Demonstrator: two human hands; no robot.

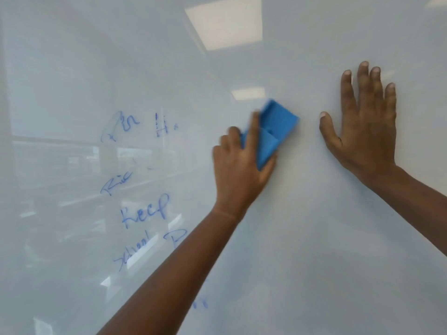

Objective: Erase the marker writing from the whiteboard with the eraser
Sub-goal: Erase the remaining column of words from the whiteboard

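Our left hand (239, 165) presses the blue eraser (272, 131) flat on the whiteboard (314, 238), fingers (254, 131) curled over its near edge, thumb underneath. Our right hand (362, 131) is splayed wide on bare board, holding nothing, probably bracing us. The eraser sits on wiped surface; the blue marker writing (145, 211) remains well left of it, so we judge the job roughly half done.

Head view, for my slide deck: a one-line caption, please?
Left hand presses a blue eraser to the whiteboard; right hand braces flat; blue writing remains.
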